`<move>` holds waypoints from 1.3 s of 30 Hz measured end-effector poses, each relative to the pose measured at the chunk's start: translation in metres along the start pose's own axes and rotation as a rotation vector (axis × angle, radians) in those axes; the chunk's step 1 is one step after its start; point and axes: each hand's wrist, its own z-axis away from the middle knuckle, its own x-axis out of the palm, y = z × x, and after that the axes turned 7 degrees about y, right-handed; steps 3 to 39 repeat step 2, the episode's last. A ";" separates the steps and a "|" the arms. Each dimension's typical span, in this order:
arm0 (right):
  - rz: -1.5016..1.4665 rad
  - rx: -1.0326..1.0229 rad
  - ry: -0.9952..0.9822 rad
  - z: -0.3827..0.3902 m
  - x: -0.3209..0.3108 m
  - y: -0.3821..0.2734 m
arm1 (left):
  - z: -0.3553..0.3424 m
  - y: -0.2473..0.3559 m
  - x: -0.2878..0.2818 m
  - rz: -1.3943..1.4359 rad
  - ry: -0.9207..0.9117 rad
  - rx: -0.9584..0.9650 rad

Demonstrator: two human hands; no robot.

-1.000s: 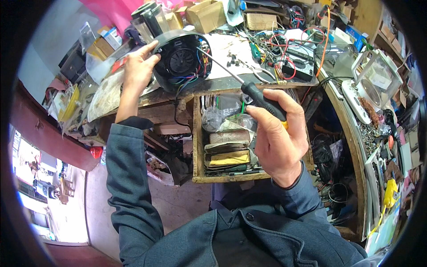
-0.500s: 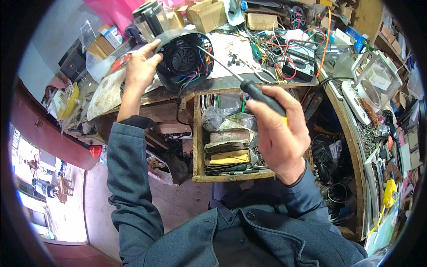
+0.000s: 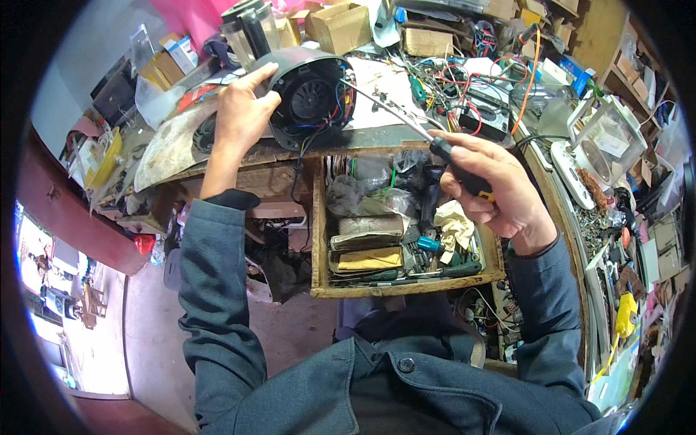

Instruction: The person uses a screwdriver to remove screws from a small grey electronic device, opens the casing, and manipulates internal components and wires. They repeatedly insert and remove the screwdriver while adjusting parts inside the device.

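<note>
A black appliance base (image 3: 300,64), round and hollow, rests tipped on its side at the bench's front edge. Its open underside faces me, showing a motor with a slotted round end and red, blue and other coloured wires. My left hand (image 3: 243,116) grips its left rim, thumb and fingers bent over the edge. In my right hand (image 3: 511,185) is a screwdriver (image 3: 455,168) with a black and yellow handle. The long shaft slants up and left, its tip at the housing's right rim; whether it touches a screw is too small to tell. A dark cord hangs from the base.
Below the bench an open wooden drawer (image 3: 406,288) holds plastic bags, a yellow packet and tools. Tangled test leads (image 3: 475,109) lie at the back right. A clear jug (image 3: 246,32) stands behind the base. Cluttered shelving and a white power strip (image 3: 576,174) flank my right.
My right hand has swung right with the screwdriver, and its tip has gone from the housing's upper inside to its right rim. My left hand keeps hold of the base.
</note>
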 end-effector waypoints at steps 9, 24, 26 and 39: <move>0.157 -0.036 0.024 -0.005 -0.004 0.004 | -0.002 0.010 -0.002 -0.028 -0.056 -0.058; 0.157 -0.036 0.024 -0.005 -0.004 0.004 | -0.002 0.010 -0.002 -0.028 -0.056 -0.058; 0.157 -0.036 0.024 -0.005 -0.004 0.004 | -0.002 0.010 -0.002 -0.028 -0.056 -0.058; 0.157 -0.036 0.024 -0.005 -0.004 0.004 | -0.002 0.010 -0.002 -0.028 -0.056 -0.058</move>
